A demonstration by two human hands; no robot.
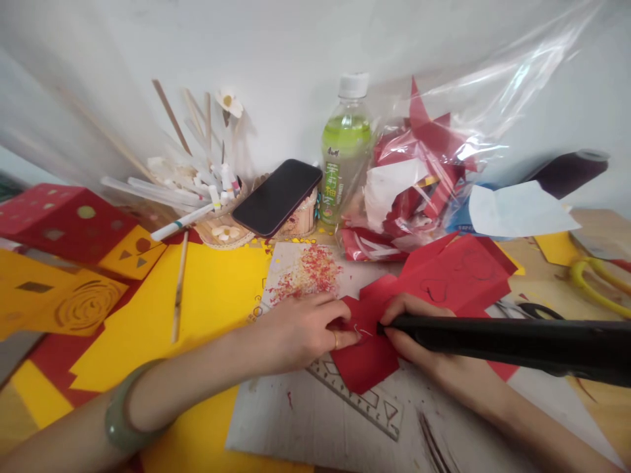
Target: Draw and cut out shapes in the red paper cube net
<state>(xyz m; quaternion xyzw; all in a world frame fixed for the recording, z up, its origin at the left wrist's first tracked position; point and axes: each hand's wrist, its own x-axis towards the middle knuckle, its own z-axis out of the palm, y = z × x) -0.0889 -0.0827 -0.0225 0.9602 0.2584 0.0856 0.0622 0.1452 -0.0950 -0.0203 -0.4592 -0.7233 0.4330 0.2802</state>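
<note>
Steadying the red card (365, 373) on the grey board (276, 414), our left hand (300, 328) spreads its fingers; our right (431, 364) pinches a black tool (497, 345). Pale marks seem barely begun; outlines on the red sheet (451, 263) beyond look uncut.

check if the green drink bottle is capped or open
Capped: a white screw-top covers the mouth of the upright bottle.
</note>
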